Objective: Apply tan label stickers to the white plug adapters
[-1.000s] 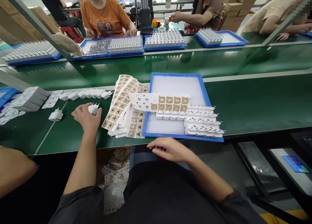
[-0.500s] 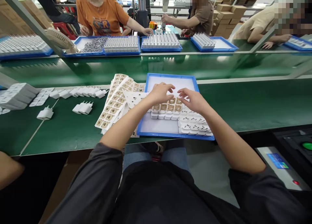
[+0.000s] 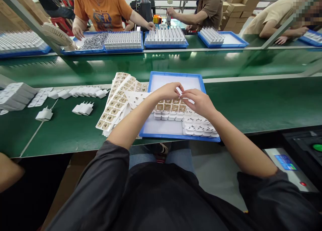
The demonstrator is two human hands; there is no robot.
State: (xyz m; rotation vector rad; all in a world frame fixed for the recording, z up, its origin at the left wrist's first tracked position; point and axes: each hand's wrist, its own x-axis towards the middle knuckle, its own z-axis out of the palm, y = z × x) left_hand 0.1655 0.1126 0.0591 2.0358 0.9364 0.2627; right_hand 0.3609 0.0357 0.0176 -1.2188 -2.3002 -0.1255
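My left hand (image 3: 170, 91) and my right hand (image 3: 198, 100) meet fingertip to fingertip above a blue-rimmed tray (image 3: 161, 135). Both are pinched closed; whatever sits between the fingertips is too small to make out. Under them in the tray stand rows of white plug housings with tan tops (image 3: 168, 107). White housings with metal pins (image 3: 200, 127) fill the tray's front right corner. A white backing sheet (image 3: 136, 98) pokes out beneath my left forearm. Left of the tray, sheets of tan stickers with dark cutouts (image 3: 114, 108) lie fanned out, overlapping.
White plug adapters (image 3: 83, 108) and a stack of white housings (image 3: 16, 96) sit on the green bench to the left. Beyond the green conveyor (image 3: 105, 66), co-workers handle trays of upright parts (image 3: 164, 36). A device with a small screen (image 3: 285, 162) stands at right.
My hands have come together, with fingertips that were apart now meeting above the tray. The view has shifted slightly. Across the conveyor, the person in orange has moved a hand over a tray.
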